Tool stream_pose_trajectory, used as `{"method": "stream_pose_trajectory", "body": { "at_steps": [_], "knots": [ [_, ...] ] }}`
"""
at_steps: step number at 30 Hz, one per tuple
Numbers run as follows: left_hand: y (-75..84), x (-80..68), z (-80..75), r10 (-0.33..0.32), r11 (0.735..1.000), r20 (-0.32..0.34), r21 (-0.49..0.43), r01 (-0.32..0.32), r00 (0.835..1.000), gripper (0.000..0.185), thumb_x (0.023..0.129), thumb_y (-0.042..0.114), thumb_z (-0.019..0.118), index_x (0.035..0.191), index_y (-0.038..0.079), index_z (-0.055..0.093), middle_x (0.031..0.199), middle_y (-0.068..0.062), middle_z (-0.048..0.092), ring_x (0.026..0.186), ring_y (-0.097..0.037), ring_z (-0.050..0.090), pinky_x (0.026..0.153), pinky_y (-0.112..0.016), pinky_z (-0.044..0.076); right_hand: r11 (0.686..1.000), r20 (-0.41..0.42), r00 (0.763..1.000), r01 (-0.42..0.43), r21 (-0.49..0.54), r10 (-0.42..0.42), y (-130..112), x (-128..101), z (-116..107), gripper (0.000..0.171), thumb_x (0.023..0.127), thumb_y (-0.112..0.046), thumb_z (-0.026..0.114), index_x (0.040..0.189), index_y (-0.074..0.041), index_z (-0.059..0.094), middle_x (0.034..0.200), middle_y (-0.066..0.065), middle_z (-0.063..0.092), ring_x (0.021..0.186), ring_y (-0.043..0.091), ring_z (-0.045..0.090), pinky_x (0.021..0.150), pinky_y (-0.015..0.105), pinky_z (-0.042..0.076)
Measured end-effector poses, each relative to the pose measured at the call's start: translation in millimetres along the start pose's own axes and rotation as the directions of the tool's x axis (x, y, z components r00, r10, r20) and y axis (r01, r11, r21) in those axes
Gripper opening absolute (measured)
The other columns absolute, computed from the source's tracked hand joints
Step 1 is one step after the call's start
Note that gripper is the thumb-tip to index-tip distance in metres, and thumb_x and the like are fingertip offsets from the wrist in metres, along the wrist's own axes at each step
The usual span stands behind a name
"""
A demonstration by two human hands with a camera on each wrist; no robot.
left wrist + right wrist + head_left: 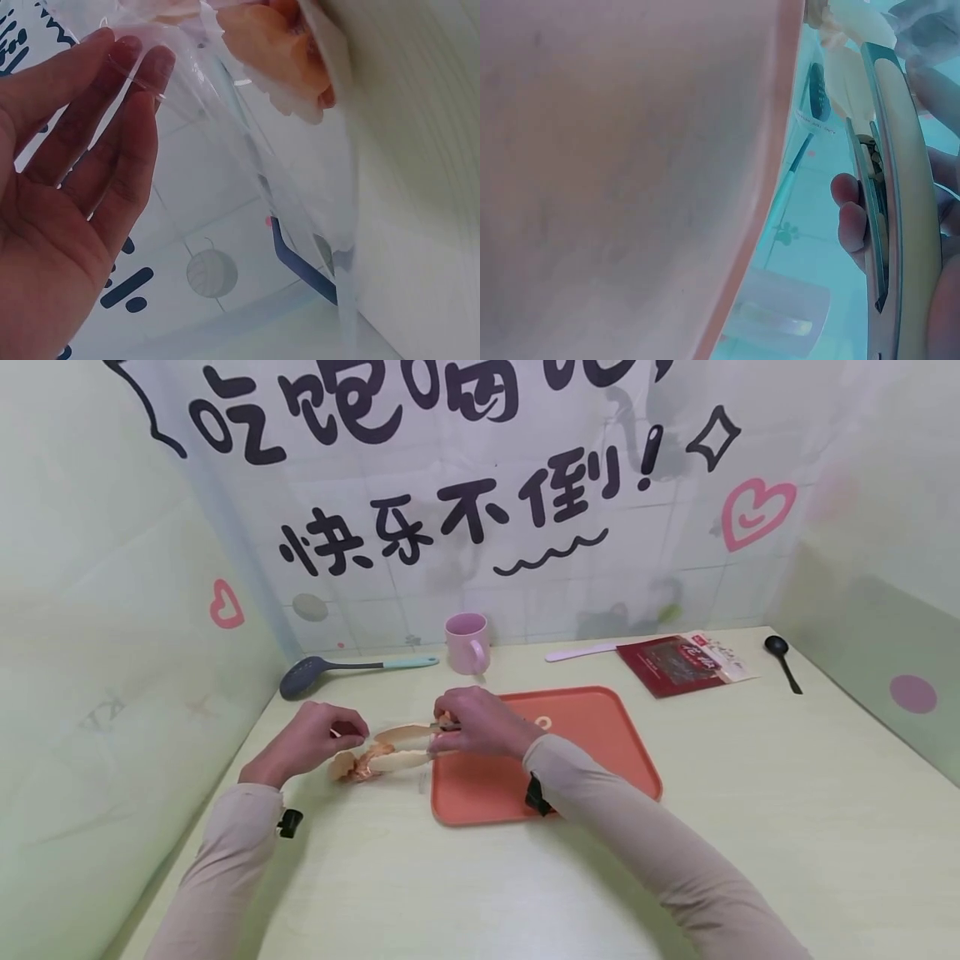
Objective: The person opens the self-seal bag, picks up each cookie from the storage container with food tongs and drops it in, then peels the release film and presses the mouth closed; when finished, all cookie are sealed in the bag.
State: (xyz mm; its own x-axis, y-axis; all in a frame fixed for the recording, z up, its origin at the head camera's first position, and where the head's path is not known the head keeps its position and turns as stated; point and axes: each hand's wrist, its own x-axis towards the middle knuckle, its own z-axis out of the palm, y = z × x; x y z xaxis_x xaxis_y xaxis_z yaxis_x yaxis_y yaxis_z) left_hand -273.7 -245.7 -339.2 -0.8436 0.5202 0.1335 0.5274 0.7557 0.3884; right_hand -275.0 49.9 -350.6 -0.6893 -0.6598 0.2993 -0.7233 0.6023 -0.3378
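My left hand (pixel 318 739) pinches the edge of a clear plastic bag (pixel 225 120), its thumb and fingertips together at the film. In the bag lie orange-brown food pieces (pixel 274 56) with ruffled edges; the head view shows them as a small cluster (pixel 343 767) low over the table. My right hand (pixel 480 722) grips a pair of tongs (pixel 911 195) with cream tips and metal-edged handles. The tongs' two tips are spread and point left at the food pieces, beside the left hand. Under the right forearm is an orange tray (pixel 480 802), with a small pale ring (pixel 543 722) on it.
A pink mug (pixel 467 643) stands behind the tray. To its left lies a grey slotted spoon (pixel 303 678) with a teal handle. At the back right are a lilac flat utensil (pixel 581 652), a dark red packet (pixel 675 664) and a black spoon (pixel 780 652). Walls enclose the table.
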Motion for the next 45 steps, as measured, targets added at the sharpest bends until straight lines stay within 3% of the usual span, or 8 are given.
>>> {"method": "stream_pose_trajectory", "body": {
  "at_steps": [15, 26, 33, 45],
  "knots": [
    [4.5, -0.8, -0.8, -0.011, 1.000, 0.002, -0.024, 0.011, 1.000, 0.009, 0.088, 0.003, 0.073, 0.095, 0.008, 0.077, 0.088, -0.001, 0.076, 0.080, -0.009, 0.069, 0.075, -0.023, 0.057, 1.000, -0.010, 1.000, 0.003, 0.004, -0.003, 0, 2, 7, 0.042, 0.083, -0.043, 0.081, 0.101, -0.007, 0.069, 0.086, 0.005, 0.065, 0.077, 0.013, 0.053, 0.069, 0.025, 0.044],
    [2.8, -2.6, -0.2, 0.026, 0.999, -0.008, -0.019, -0.026, 1.000, 0.008, 0.087, 0.001, 0.074, 0.092, 0.007, 0.076, 0.085, -0.002, 0.076, 0.078, -0.009, 0.069, 0.072, -0.023, 0.057, 0.999, 0.028, 0.999, -0.040, 0.008, 0.040, 0, 3, 10, 0.051, 0.084, -0.048, 0.079, 0.113, -0.007, 0.068, 0.100, 0.003, 0.068, 0.087, 0.015, 0.059, 0.079, 0.029, 0.051],
    [-0.1, -1.8, 0.0, 0.018, 1.000, -0.001, -0.008, -0.018, 1.000, 0.007, 0.087, 0.002, 0.074, 0.093, 0.005, 0.076, 0.085, -0.001, 0.075, 0.078, -0.008, 0.068, 0.072, -0.022, 0.056, 0.995, 0.040, 0.997, -0.075, 0.061, 0.073, 14, -18, -11, 0.051, 0.081, -0.048, 0.081, 0.112, -0.009, 0.069, 0.098, 0.006, 0.068, 0.084, 0.018, 0.058, 0.075, 0.030, 0.048],
    [-2.2, 1.6, 2.1, -0.012, 1.000, 0.006, 0.021, 0.012, 1.000, 0.007, 0.088, 0.005, 0.074, 0.095, 0.008, 0.076, 0.087, 0.001, 0.075, 0.080, -0.008, 0.068, 0.074, -0.024, 0.056, 0.987, 0.027, 0.988, -0.151, -0.057, 0.153, 48, -86, -64, 0.056, 0.078, -0.053, 0.082, 0.112, -0.011, 0.070, 0.093, 0.002, 0.065, 0.078, 0.015, 0.055, 0.070, 0.029, 0.047]
  ]
}}
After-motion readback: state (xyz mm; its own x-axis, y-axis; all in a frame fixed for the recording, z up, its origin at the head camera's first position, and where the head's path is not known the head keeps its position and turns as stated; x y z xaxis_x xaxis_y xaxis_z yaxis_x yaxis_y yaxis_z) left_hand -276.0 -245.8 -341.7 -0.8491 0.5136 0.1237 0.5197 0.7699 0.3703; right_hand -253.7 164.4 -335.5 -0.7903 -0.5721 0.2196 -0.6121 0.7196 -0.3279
